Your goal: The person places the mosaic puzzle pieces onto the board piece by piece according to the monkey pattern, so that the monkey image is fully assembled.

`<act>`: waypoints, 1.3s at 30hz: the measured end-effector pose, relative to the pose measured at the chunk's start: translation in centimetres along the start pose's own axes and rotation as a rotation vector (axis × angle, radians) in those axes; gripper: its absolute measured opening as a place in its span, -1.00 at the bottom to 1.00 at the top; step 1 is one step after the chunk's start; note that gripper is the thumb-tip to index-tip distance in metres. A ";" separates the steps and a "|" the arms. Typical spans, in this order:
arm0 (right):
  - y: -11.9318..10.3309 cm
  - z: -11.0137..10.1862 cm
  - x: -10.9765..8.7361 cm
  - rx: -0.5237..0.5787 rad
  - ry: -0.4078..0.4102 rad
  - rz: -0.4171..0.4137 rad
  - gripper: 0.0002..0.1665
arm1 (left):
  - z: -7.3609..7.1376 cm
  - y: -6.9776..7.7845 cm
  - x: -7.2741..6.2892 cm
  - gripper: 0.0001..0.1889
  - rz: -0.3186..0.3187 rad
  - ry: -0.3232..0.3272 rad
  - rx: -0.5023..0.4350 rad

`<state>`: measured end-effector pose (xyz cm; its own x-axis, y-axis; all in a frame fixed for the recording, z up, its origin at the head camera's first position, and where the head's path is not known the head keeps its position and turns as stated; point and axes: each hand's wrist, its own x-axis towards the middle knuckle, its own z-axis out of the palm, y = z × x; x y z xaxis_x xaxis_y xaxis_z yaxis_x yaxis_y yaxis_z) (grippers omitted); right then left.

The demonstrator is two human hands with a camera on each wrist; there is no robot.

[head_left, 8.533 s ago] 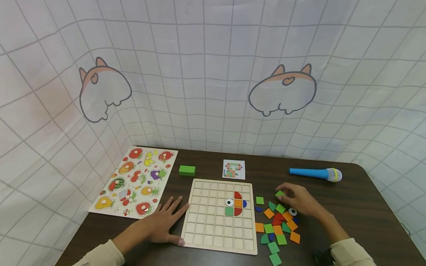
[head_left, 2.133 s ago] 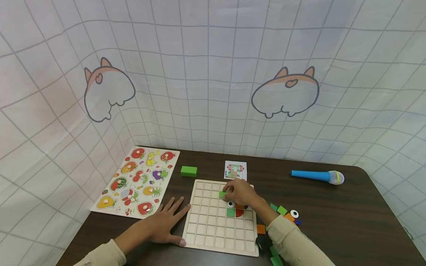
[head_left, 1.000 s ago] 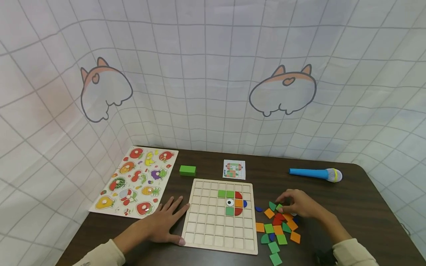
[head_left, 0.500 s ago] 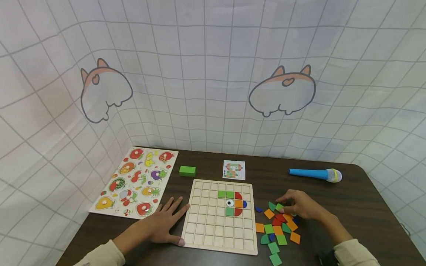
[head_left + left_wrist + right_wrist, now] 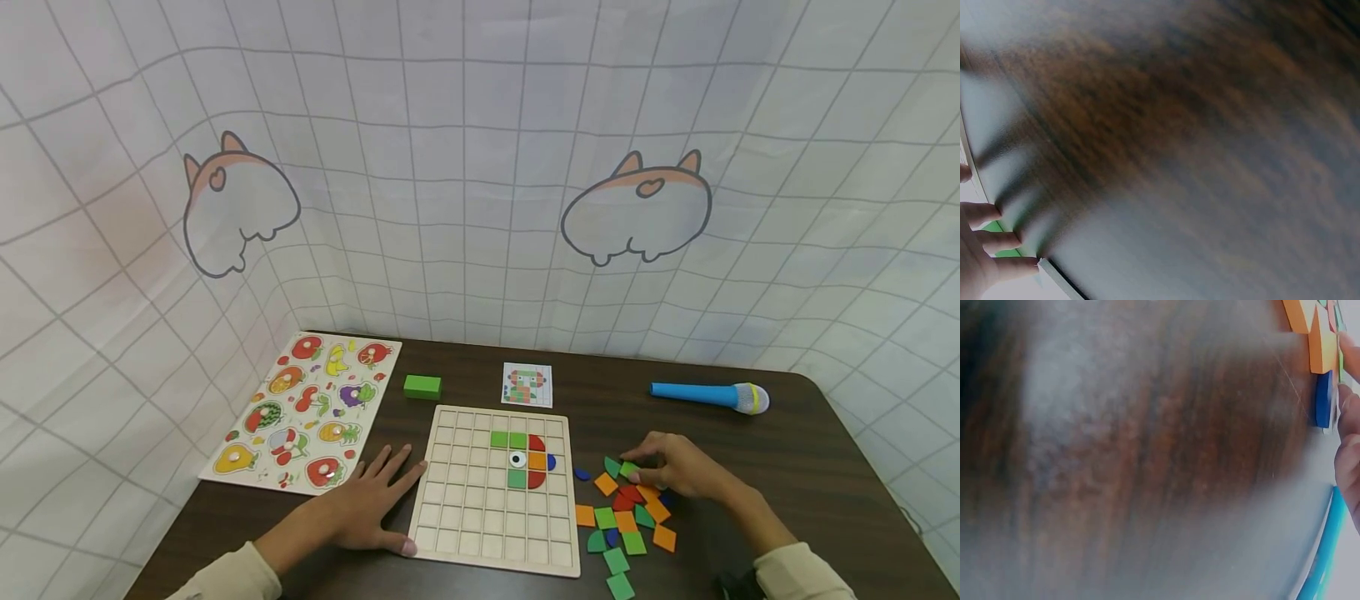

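Observation:
My left hand [image 5: 371, 502] lies flat with spread fingers on the table, its thumb and index finger at the left edge of the wooden grid board [image 5: 468, 521]. Over the loose tiles to the board's right, my right hand [image 5: 675, 465] pinches a green square tile [image 5: 627, 470] between thumb and fingers. Set in the board are two light green squares [image 5: 508, 439], a round eye tile [image 5: 517, 459], a darker green square [image 5: 517, 478], an orange square [image 5: 537, 461], red quarter-rounds [image 5: 536, 479] and a blue half-round [image 5: 551, 462].
Loose orange, green, red and blue tiles [image 5: 634, 543] lie between board and right hand. Behind the board are a pattern card [image 5: 527, 385] and a green block [image 5: 422, 387]. A fruit puzzle [image 5: 322, 392] lies at left, a blue toy microphone [image 5: 708, 395] at back right.
Since the oldest frame, two light green squares have been put in the board above the eye tile. My right hand has returned to the loose tiles; the left has stayed put.

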<state>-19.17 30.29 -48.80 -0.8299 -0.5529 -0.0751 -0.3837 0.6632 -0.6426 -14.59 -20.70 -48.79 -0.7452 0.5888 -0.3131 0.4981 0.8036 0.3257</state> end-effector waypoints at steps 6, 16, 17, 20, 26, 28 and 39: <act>0.1 0.0 0.0 0.008 -0.002 0.005 -0.56 | 0.0 0.0 0.1 0.16 -0.005 -0.005 0.000; -0.6 0.1 0.6 0.037 -0.016 0.044 -0.72 | -0.3 0.1 -0.1 0.16 0.002 -0.004 0.010; -0.7 0.1 0.8 0.044 -0.019 0.052 -0.71 | -0.3 0.1 -0.1 0.15 0.000 -0.005 0.007; -1.2 0.2 1.5 0.040 -0.007 0.045 -0.68 | -0.2 0.1 0.0 0.16 -0.003 -0.006 0.002; -3.1 0.5 3.5 0.041 0.044 -0.005 -0.68 | 0.0 -0.1 0.3 0.17 -0.008 -0.007 -0.012; -4.0 0.7 4.3 0.062 0.056 -0.018 -0.66 | 0.0 -0.1 0.3 0.17 -0.008 -0.008 -0.019; -7.9 2.9 8.5 0.145 0.084 -0.072 -0.66 | -0.2 0.1 0.1 0.19 -0.003 -0.009 -0.031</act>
<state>-21.99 18.90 -46.53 -0.8354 -0.5486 0.0350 -0.3863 0.5406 -0.7474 -14.70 -20.63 -48.63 -0.7426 0.5871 -0.3222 0.4817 0.8025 0.3521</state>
